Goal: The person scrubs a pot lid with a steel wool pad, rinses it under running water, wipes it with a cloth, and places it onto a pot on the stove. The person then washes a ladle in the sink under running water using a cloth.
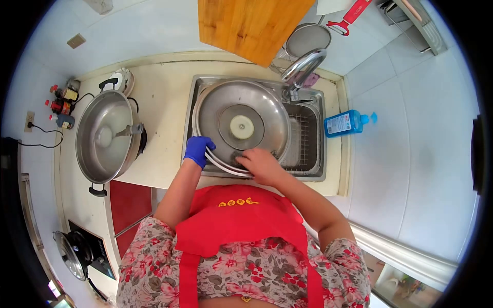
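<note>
Lid: a big round steel lid [241, 126] lies over the sink [321, 154], underside seemingly up.
Gloved left hand [198, 151]: fingers curled over the lid's near-left rim, pinching it.
Bare right hand [261, 165]: fingertips bunched on a dark scouring pad [235, 159], against the lid's near side.
Progress: looks mid-scrub; how much is clean, I can't tell.
Faucet [304, 66]: no stream visible; rinsing seems left.
</note>
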